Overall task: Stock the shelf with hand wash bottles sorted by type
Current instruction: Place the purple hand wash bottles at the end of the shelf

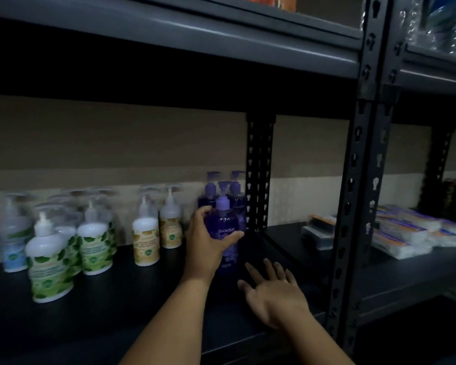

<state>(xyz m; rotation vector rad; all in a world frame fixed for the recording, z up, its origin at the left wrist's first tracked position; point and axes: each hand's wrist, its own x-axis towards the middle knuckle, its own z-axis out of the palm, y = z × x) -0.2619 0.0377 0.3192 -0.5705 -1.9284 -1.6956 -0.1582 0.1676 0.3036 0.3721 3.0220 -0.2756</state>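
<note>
My left hand (208, 246) gripped the purple hand wash bottle (225, 233); right hand (271, 293) lay open. Nudging the purple bottles (236, 196) at twelve o'clock could topple them.

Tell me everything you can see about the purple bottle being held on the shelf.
The purple bottle is a translucent, plastic-looking pump dispenser with a lighter lilac pump head and white "guardian" lettering. It is upright at the right end of the dark shelf, in front of two matching purple bottles. The left hand grips its body, thumb across the front. The right hand hovers nearby, not touching it.
</note>
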